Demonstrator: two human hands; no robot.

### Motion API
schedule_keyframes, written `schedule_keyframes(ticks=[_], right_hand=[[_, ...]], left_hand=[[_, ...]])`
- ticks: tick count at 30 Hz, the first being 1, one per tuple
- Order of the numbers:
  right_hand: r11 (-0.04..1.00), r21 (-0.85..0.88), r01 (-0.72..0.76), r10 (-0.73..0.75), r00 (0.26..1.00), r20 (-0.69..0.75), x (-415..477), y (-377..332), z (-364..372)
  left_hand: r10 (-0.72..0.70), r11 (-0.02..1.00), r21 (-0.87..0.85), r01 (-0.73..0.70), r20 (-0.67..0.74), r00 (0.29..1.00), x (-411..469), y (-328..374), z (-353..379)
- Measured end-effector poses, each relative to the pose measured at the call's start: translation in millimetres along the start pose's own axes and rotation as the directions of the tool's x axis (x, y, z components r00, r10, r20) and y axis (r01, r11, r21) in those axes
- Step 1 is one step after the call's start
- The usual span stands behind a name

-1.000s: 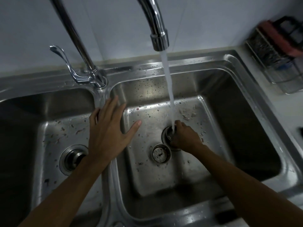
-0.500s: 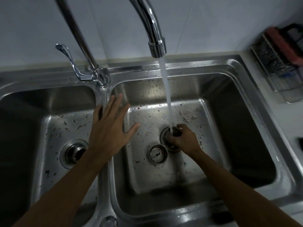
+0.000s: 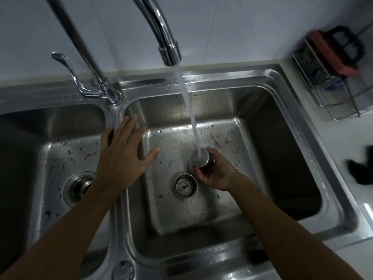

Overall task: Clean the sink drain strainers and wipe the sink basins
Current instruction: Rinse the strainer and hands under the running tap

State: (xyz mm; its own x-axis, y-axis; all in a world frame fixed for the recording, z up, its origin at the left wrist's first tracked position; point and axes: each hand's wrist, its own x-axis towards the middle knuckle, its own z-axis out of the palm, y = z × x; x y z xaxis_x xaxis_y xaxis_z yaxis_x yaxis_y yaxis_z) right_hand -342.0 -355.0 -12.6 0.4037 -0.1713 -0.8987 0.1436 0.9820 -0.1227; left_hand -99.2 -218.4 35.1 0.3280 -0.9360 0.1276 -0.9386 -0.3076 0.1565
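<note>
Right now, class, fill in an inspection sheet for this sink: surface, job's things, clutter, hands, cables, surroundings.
Surface: steel double sink, both basins speckled with debris.
Job's things: one strainer held under the running water; second strainer lying on the right basin floor.
Clutter: dark cloth on the counter.
Hands: right hand grips the strainer; left hand open, fingers spread above the divider.
Cables: nothing seen.
Surroundings: faucet, wire rack holding a red scrubber, pale wall.
</note>
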Motion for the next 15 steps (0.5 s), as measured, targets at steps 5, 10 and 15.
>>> schedule_keyframes(ticks=[5, 10, 15], right_hand=[[0.344, -0.915, 0.208, -0.586, 0.810, -0.036, -14, -1, -24], [-0.452, -0.891, -0.041, -0.482, 0.852, 0.206, -23, 15, -49], [-0.599, -0.796, -0.085, -0.380, 0.906, 0.189, -19, 32, -47]], left_hand=[[-0.007, 1.000, -0.013, 0.006, -0.009, 1.000, 0, 0, 0], [-0.005, 1.000, -0.021, 0.005, -0.002, 1.000, 0, 0, 0], [-0.003, 1.000, -0.024, 0.003, -0.020, 1.000, 0, 0, 1]])
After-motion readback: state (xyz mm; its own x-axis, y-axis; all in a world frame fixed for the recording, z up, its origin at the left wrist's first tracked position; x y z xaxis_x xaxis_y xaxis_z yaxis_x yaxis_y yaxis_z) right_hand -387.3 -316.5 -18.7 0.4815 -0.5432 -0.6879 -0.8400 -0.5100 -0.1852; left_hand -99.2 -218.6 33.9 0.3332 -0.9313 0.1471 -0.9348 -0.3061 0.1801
